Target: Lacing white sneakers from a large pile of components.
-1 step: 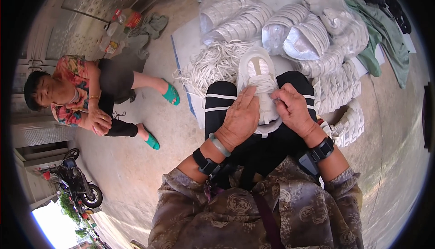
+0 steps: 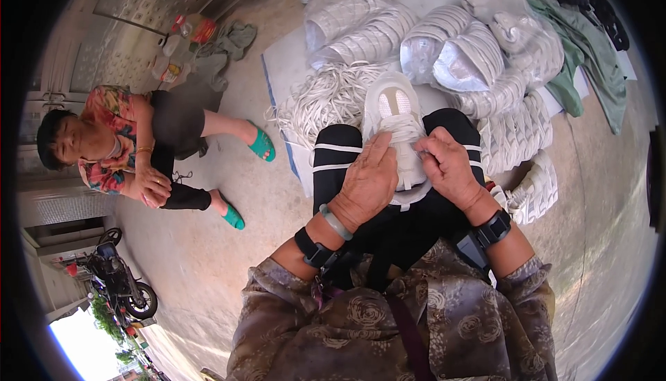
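A white sneaker [image 2: 409, 166] rests between my knees, toe pointing away from me, with pale laces across its upper part. My left hand [image 2: 368, 180] is closed over the shoe's left side, its fingertips pressed against the lacing. On the opposite side, my right hand [image 2: 449, 166] is curled with thumb and forefinger pinched at the edge of the lacing, on what looks like a shoelace; the fingers mostly hide it. White bands [image 2: 336, 160] circle my dark trouser legs. A tangled heap of white laces [image 2: 326, 100] lies just beyond my left knee.
Bagged stacks of white shoe uppers [image 2: 461, 45] cover a pale sheet ahead, and more stacked uppers [image 2: 517, 131] stand to the right. Green cloth [image 2: 590, 55] lies at the far right. A seated person [image 2: 132, 138] in green slippers is at left, near a parked motorcycle [image 2: 118, 277].
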The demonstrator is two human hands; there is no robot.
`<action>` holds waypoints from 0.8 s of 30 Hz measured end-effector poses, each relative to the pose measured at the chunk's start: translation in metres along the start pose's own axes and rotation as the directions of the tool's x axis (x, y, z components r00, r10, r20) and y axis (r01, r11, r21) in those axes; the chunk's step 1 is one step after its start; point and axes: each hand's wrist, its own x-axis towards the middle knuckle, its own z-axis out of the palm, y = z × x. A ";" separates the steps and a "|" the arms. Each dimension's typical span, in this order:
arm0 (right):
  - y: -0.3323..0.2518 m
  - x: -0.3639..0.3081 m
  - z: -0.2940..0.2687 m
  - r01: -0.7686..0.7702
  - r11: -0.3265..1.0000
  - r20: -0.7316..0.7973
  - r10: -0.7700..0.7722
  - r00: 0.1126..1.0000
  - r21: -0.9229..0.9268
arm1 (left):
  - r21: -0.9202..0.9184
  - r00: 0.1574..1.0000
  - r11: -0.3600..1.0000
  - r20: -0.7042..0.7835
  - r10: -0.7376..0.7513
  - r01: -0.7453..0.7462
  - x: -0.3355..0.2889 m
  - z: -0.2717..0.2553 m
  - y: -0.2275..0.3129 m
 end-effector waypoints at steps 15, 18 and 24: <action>0.001 0.005 -0.003 0.010 1.000 0.004 -0.010 1.000 -0.020 | 0.250 0.974 0.952 0.182 0.134 -0.178 0.010 -0.018 0.004; 0.002 0.005 -0.003 0.017 0.999 0.011 -0.016 1.000 -0.044 | 0.262 0.963 0.943 0.224 0.149 -0.207 0.014 -0.023 0.007; 0.001 0.006 -0.003 0.008 0.999 0.001 -0.008 1.000 -0.042 | 0.176 0.976 0.962 0.097 0.193 -0.208 0.024 -0.025 0.008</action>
